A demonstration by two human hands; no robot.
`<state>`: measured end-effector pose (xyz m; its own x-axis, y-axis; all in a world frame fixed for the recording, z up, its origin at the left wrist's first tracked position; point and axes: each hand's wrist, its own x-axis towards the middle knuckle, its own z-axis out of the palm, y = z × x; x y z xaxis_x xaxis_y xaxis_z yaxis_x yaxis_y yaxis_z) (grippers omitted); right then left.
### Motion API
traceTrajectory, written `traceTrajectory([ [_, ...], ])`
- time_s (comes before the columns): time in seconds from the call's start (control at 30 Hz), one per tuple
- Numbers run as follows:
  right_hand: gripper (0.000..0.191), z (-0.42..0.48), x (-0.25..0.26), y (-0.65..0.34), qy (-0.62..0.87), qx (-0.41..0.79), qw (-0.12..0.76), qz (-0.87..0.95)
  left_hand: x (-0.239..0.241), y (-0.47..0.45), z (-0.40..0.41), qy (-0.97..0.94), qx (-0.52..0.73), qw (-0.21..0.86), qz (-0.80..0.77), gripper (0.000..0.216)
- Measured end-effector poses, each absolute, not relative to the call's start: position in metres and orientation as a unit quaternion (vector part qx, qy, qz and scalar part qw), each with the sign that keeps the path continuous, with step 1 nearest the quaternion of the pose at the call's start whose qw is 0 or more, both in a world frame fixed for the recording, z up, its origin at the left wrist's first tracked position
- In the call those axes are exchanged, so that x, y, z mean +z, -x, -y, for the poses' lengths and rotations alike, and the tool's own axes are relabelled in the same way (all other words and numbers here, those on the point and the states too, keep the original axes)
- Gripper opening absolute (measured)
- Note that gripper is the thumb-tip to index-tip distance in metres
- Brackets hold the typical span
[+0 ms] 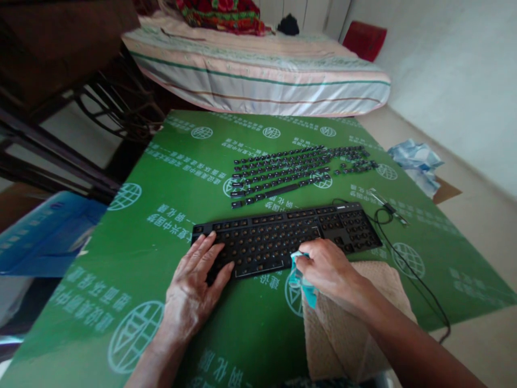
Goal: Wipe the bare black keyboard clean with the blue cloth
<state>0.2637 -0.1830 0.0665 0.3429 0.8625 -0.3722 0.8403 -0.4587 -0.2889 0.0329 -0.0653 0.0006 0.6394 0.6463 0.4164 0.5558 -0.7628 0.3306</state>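
A black keyboard (262,237) with its keycaps off lies across the green table, its bare key sockets showing. My left hand (196,280) rests flat on the keyboard's left end, fingers spread. In my right hand (325,267) a teal and white cloth (310,295) is bunched between closed fingers, at the keyboard's front edge right of the middle. Beyond the keyboard, the loose black keycaps (278,172) are laid out in rows like a keyboard layout. Under my right forearm lies a folded beige towel (335,345).
A slim tool (390,207) lies right of the keyboard, near its black cable (420,280), which runs off the table's right edge. Behind the green table (133,242) stands a bed (258,81). A blue box (44,231) is at the left, crumpled plastic (416,159) on the right floor.
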Motion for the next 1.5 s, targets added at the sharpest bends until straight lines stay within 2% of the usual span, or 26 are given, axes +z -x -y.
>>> traceTrajectory([
  [0.5, 0.023, 0.169, 0.068, -0.239, 0.78, 0.184, -0.043, 0.597, 0.001, -0.033, 0.066, -0.901, 0.259, 0.09, -0.337, 0.042],
  [0.83, 0.03, 0.172, 0.065, -0.251, 0.79, 0.212, 0.015, 0.576, -0.002, -0.032, 0.063, -0.904, 0.258, 0.086, -0.331, 0.044],
  [1.07, 0.026, 0.173, 0.067, -0.232, 0.802, 0.21, -0.018, 0.559, -0.002, -0.033, 0.064, -0.903, 0.26, 0.088, -0.331, 0.043],
  [1.2, 0.024, 0.178, 0.066, -0.244, 0.802, 0.255, 0.037, 0.539, -0.002, -0.033, 0.064, -0.903, 0.258, 0.089, -0.331, 0.043],
  [1.3, 0.026, 0.183, 0.064, -0.265, 0.797, 0.302, 0.12, 0.509, -0.001, -0.033, 0.064, -0.903, 0.261, 0.089, -0.33, 0.043],
  [1.4, 0.03, 0.187, 0.063, -0.28, 0.793, 0.3, 0.194, 0.494, -0.001, -0.033, 0.065, -0.902, 0.261, 0.09, -0.331, 0.043],
  [1.5, 0.032, 0.187, 0.061, -0.278, 0.78, 0.303, 0.209, 0.507, -0.002, -0.032, 0.065, -0.902, 0.26, 0.09, -0.333, 0.043],
])
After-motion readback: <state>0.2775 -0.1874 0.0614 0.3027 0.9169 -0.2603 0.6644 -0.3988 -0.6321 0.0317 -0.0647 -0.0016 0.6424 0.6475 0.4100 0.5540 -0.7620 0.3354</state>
